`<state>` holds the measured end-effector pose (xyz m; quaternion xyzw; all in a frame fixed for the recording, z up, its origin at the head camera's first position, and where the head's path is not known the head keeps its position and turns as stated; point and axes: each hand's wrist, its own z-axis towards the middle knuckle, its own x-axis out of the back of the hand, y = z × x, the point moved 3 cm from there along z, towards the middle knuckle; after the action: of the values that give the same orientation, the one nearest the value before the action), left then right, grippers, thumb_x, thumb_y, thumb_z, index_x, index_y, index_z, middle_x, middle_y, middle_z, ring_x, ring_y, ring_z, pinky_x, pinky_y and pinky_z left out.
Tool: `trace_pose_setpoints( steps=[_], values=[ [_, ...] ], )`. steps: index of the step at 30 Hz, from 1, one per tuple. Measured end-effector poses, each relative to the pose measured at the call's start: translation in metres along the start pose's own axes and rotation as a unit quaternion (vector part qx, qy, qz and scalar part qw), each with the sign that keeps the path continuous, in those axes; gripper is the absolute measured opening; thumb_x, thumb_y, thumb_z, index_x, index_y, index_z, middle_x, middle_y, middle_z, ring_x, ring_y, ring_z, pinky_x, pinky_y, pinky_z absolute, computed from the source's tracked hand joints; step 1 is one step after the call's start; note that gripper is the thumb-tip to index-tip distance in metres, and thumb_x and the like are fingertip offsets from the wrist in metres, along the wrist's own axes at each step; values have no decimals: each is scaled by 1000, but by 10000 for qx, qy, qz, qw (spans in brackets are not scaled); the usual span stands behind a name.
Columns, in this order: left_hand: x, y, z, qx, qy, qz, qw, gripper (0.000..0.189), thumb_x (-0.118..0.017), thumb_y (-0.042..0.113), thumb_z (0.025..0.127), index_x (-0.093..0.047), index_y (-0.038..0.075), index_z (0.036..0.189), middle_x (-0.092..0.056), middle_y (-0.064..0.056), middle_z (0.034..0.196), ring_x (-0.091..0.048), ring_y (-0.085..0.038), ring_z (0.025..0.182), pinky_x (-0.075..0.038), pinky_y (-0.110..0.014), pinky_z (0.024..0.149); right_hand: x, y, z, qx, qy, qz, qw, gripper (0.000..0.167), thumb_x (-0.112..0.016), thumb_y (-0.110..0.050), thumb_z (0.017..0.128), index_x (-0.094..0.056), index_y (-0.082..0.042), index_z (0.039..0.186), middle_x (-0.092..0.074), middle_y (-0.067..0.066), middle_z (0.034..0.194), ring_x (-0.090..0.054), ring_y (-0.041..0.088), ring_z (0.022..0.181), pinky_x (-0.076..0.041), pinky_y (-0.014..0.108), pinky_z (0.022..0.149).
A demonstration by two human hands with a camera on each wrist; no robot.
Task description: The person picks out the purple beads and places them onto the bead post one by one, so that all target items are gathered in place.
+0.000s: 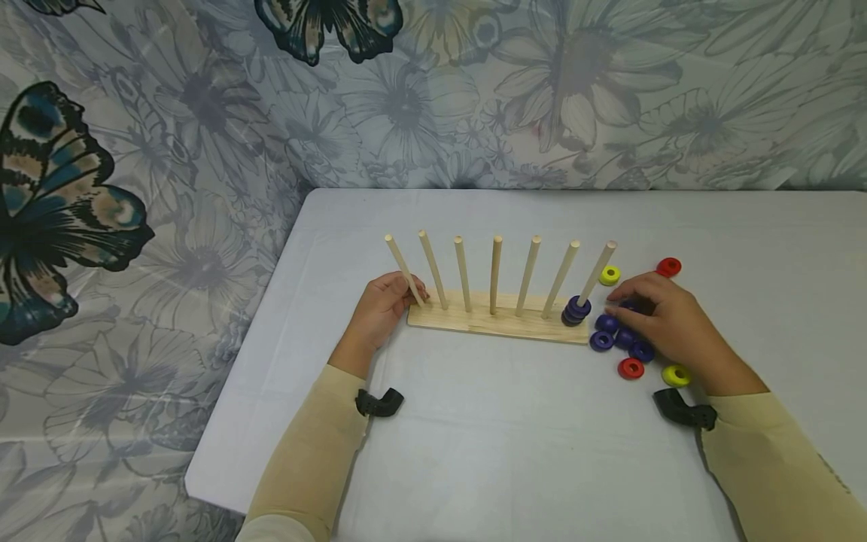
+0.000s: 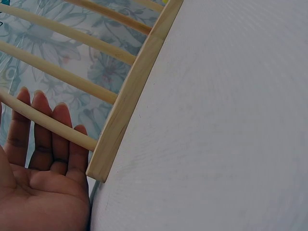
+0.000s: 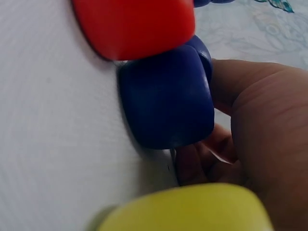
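A wooden peg stand has several upright pegs in a row. My left hand is at its left end, beside the leftmost peg. In the left wrist view, the fingers stretch out behind that peg. On the rightmost peg sit stacked dark blue rings. My right hand is bent over a cluster of loose blue rings, thumb and index tips close together near them. I cannot tell whether it grips one. In the right wrist view, a blue ring partly hides the fingers.
Red rings and yellow rings lie around the right hand. Everything stands on a white table. Behind it hangs a floral backdrop with butterflies. Black wrist mounts sit on both sleeves.
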<state>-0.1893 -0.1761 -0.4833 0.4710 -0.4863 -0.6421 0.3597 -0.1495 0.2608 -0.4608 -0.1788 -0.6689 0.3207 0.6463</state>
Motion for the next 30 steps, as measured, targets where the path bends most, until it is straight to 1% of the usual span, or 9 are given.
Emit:
trace_pose_setpoints(
  steps=[1,2,6,12,19,21,24,27,30],
  values=[
    [0,0,0,0,-2,3,10000,47,-77,62,90,-79,15,97,-72,-4,97,-70,-19,98,-55,-30,90,0,0,0,-7,-50,-27,10000,19,-82,-1,98,-74,-2,116,-64,19,124,-59,40,115,-48,64,98],
    [0,0,0,-4,-4,3,10000,47,-77,62,90,-79,15,97,-72,-4,97,-70,-19,98,-55,-30,90,0,0,0,-25,-94,-75,9999,22,-82,-1,98,-74,-2,118,-64,19,124,-59,40,114,-49,65,99],
    [0,0,0,-27,-30,-13,10000,47,-76,61,91,-79,15,97,-72,-5,97,-71,-20,98,-55,-30,90,4,-2,0,-71,-161,-344,9993,22,-80,-5,100,-73,-2,121,-64,19,123,-59,39,109,-51,64,95],
    [1,0,0,-103,-94,-14,9999,46,-75,59,93,-79,13,98,-72,-5,97,-71,-20,97,-55,-31,90,11,-2,-1,-94,-167,-516,9985,20,-79,-10,103,-74,-2,120,-66,17,115,-61,36,101,-52,60,87],
    [1,0,0,-84,-117,-49,9999,46,-76,59,92,-79,14,98,-72,-5,97,-71,-19,97,-55,-30,91,20,4,-2,55,-315,-666,9973,22,-82,-8,100,-76,-1,120,-70,14,112,-64,35,101,-53,58,86],
    [1,0,0,-69,-112,-55,9999,46,-76,60,92,-79,14,98,-72,-5,97,-71,-19,97,-55,-30,91,22,5,-2,90,-385,-702,9968,25,-84,-7,98,-76,0,121,-71,15,112,-64,35,100,-55,53,84],
    [1,0,1,-66,-104,-40,9999,45,-76,60,92,-79,15,98,-72,-4,97,-71,-19,97,-55,-30,91,25,7,-2,115,-570,-720,9957,33,-89,-7,93,-76,1,123,-70,14,113,-63,32,95,-55,39,78],
    [1,0,0,-80,-101,-23,9999,46,-76,60,92,-79,15,98,-72,-4,97,-71,-19,97,-55,-31,91,26,8,-2,212,-752,-667,9947,41,-92,-3,89,-75,2,125,-69,13,114,-61,28,92,-52,27,73],
    [1,0,0,-86,-99,-29,9999,45,-76,60,92,-79,15,97,-72,-3,97,-71,-19,97,-55,-31,92,27,7,-2,362,-792,-611,9943,40,-90,3,87,-75,1,124,-68,13,115,-61,26,91,-51,22,73]
  ],
)
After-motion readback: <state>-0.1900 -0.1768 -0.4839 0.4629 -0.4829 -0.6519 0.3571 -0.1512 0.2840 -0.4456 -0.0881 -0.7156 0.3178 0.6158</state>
